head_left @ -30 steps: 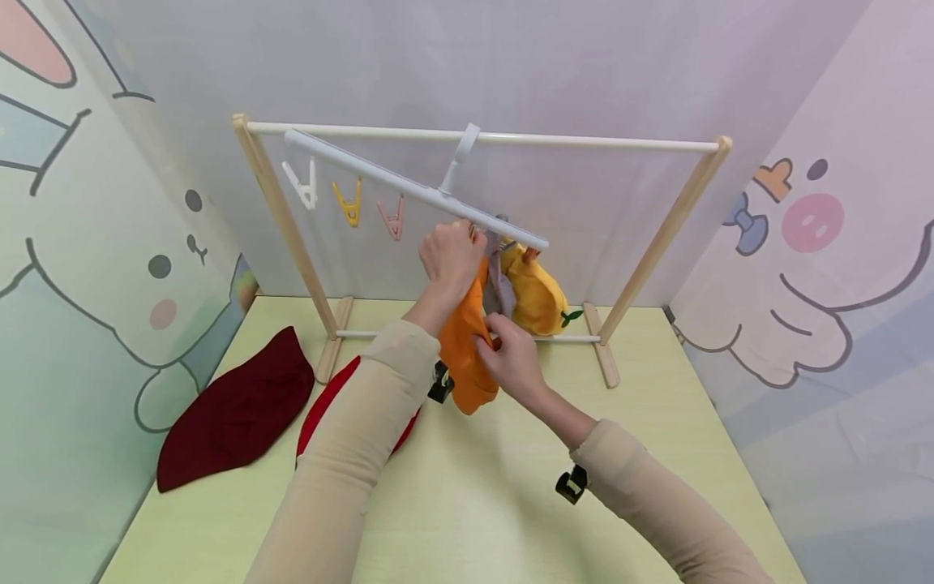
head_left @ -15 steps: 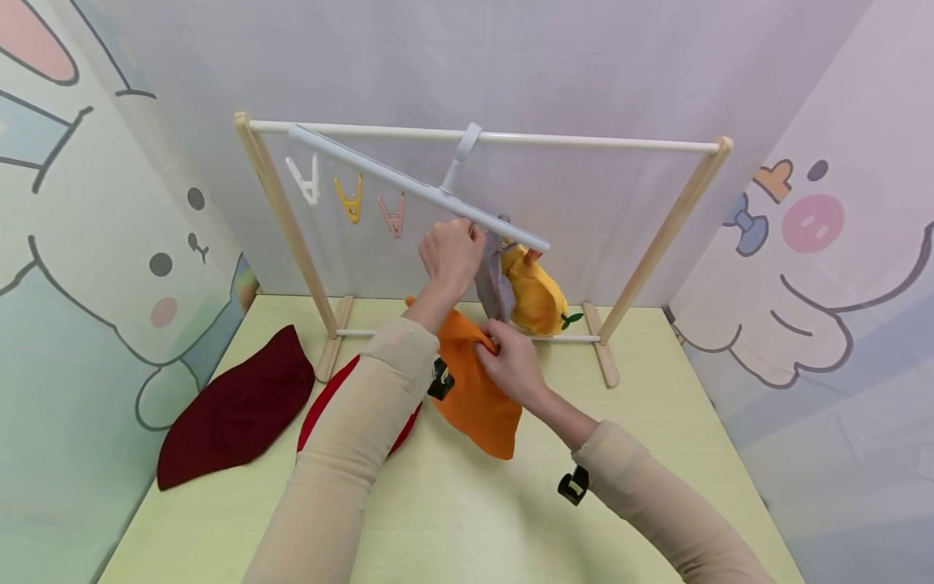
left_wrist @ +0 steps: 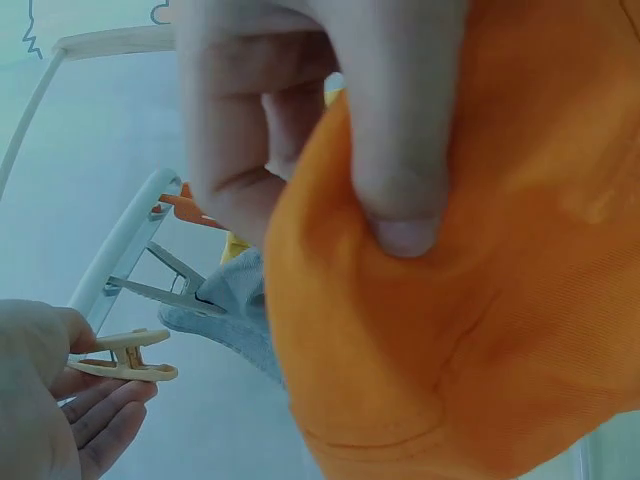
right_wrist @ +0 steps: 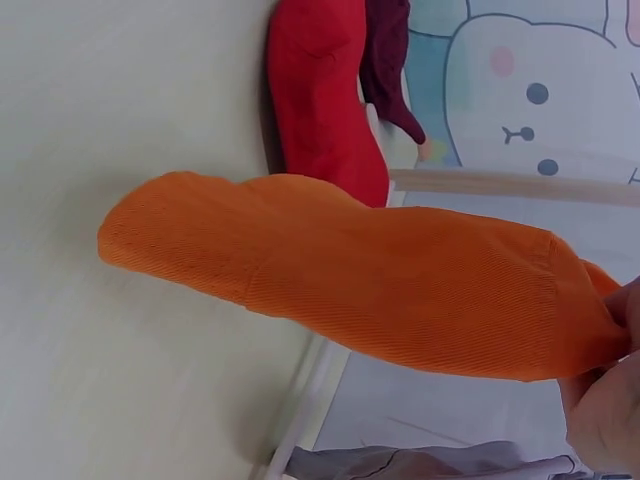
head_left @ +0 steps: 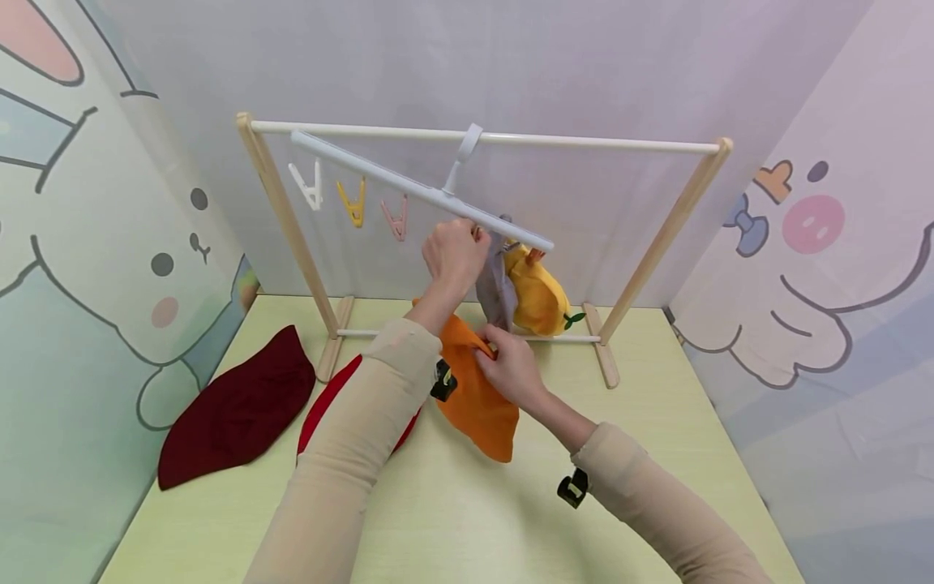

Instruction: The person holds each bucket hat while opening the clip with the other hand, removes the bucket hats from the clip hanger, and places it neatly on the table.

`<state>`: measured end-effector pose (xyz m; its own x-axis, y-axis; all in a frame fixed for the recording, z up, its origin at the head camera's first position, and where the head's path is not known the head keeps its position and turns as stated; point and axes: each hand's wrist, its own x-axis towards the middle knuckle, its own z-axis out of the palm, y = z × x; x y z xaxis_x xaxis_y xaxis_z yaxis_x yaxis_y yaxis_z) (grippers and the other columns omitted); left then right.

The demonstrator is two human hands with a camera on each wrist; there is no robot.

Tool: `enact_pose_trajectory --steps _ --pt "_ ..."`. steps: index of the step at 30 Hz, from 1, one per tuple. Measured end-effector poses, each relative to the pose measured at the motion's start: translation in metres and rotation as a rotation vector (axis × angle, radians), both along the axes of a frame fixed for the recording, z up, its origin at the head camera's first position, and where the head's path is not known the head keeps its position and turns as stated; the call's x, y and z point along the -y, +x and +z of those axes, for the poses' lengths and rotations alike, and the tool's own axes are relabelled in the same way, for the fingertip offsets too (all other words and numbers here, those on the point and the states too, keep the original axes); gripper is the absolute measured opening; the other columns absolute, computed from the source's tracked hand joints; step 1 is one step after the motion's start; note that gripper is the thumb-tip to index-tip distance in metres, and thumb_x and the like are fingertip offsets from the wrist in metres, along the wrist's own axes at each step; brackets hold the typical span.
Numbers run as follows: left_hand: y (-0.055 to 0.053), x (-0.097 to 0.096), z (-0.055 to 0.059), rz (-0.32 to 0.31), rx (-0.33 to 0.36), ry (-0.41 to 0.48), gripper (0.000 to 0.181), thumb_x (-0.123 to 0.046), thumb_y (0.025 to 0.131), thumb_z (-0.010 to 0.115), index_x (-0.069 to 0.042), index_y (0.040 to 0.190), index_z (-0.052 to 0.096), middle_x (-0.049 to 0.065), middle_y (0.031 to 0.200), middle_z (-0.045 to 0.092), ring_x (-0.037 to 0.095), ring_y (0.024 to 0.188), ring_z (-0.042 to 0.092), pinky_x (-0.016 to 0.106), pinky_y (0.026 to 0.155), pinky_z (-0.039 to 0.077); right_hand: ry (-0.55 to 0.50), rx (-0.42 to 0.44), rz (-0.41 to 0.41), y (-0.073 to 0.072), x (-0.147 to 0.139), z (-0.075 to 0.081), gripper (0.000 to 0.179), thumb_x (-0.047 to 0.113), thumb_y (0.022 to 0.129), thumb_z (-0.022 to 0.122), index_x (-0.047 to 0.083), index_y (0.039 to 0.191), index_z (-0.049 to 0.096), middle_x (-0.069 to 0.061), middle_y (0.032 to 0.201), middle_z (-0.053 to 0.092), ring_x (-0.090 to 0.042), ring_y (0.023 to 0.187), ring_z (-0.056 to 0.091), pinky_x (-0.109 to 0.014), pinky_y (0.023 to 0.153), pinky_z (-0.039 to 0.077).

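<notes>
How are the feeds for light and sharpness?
Head view: even light, faint soft shadows on the table, no strong glare; left wrist view: blue-green cast, pale background, the right hand close to the lens and seemingly a little soft; right wrist view: duller light, soft shadows on the table around the orange cloth, its ribbing readable.

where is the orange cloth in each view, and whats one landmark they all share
Head: the orange cloth is just below centre.
Left wrist: the orange cloth fills most of the right half.
Right wrist: the orange cloth stretches across the middle towards the right edge.
Shared landmark: the right hand, pinching it.
</notes>
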<state>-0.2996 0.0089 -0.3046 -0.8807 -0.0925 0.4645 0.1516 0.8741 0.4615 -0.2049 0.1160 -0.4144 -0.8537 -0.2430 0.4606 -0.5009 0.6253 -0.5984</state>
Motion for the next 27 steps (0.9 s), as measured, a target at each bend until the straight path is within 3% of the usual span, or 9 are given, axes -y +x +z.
enact_pose_trajectory --steps 13,27 --pt "0.0026 -0.0022 0.0017 -0.028 0.026 0.048 0.028 -0.028 0.086 0.054 -0.015 0.061 0.054 -0.002 0.053 0.038 0.015 0.049 0.038 0.025 0.046 0.025 0.030 0.035 -0.012 0.0021 0.0011 -0.0026 0.009 0.006 0.080 0.067 0.012 0.086 0.063 0.001 0.076 0.060 -0.013 0.064 0.049 -0.025 0.059 0.044" --pt "0.0033 -0.0003 0.0064 -0.081 0.077 0.018 0.035 -0.038 0.087 0.056 -0.014 0.062 0.052 -0.002 0.053 0.039 0.014 0.048 0.037 0.026 0.044 0.025 -0.002 0.138 -0.034 0.0017 0.0008 -0.0073 0.009 0.008 0.081 0.066 0.014 0.089 0.064 0.001 0.081 0.064 -0.011 0.058 0.050 -0.023 0.055 0.045"
